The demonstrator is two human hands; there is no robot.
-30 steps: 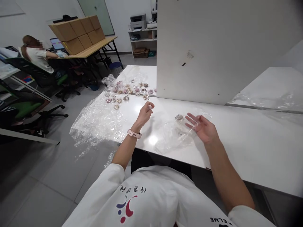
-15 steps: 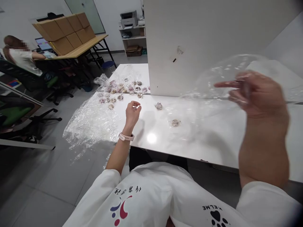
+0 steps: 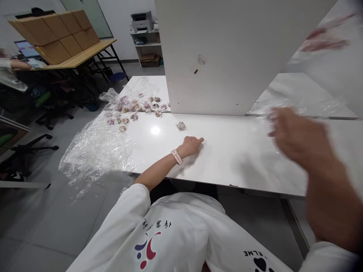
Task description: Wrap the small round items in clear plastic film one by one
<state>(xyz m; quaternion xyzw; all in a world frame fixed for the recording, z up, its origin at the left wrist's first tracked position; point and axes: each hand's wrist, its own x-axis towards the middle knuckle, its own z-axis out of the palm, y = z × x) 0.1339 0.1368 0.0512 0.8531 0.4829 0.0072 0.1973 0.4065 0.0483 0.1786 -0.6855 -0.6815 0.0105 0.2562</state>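
My left hand [image 3: 193,145], with a pale wristband, is low over the white table, its fingers curled down and closed near the tabletop. Whatever lies inside them is hidden. Just beyond it a small wrapped packet [image 3: 180,125] lies alone on the table. Over the right part of the table, my right hand [image 3: 295,136] is blurred by motion, its fingers closed on clear plastic film [image 3: 262,145] that hangs beside it. Farther left, several small wrapped packets [image 3: 133,109] in pink and brown tones lie scattered.
A heap of crumpled clear film [image 3: 96,147] spills over the table's left end. A white partition [image 3: 210,56] stands along the table's back. Beyond are cardboard boxes [image 3: 56,34] on a desk, a seated person [image 3: 11,71] and a printer [image 3: 141,22] on a shelf.
My left hand has moved right and down to where a round packet lay, and that packet is out of sight. My right hand has come lower with the film. The view has shifted right.
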